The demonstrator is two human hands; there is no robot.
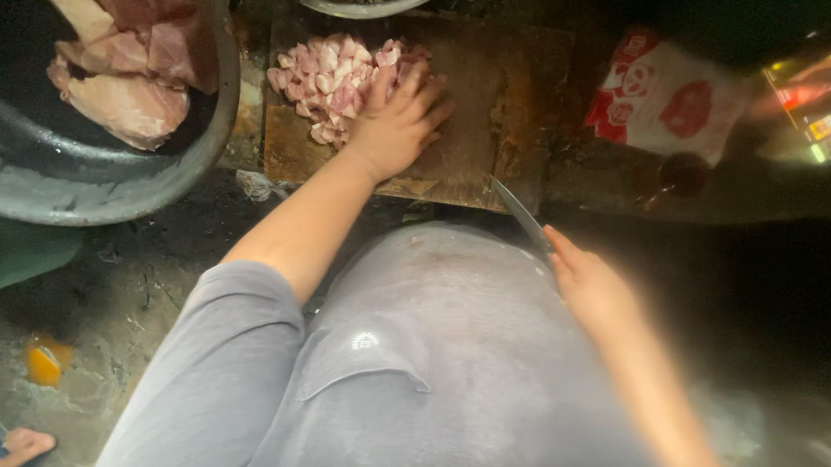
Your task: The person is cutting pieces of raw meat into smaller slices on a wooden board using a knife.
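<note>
Dim, warm light from above, deep shadow at right, motion blur, edge distortion.

We are looking down into a rough working kitchen, or the back of a small meat stall; we cannot tell which. A worn, stained wooden chopping board [480, 95] lies on a dark, grimy counter [740, 194], with a heap of diced raw meat [334, 78] at its far left. To the left a big dark metal basin [78, 168] holds large slabs of raw meat [127, 48], and a metal bowl [356, 8] sits at the far edge. A knife [521, 213] and a red and white plastic bag [664, 100] lie to the right. The concrete floor [116, 341] near us is wet and dirty
</note>
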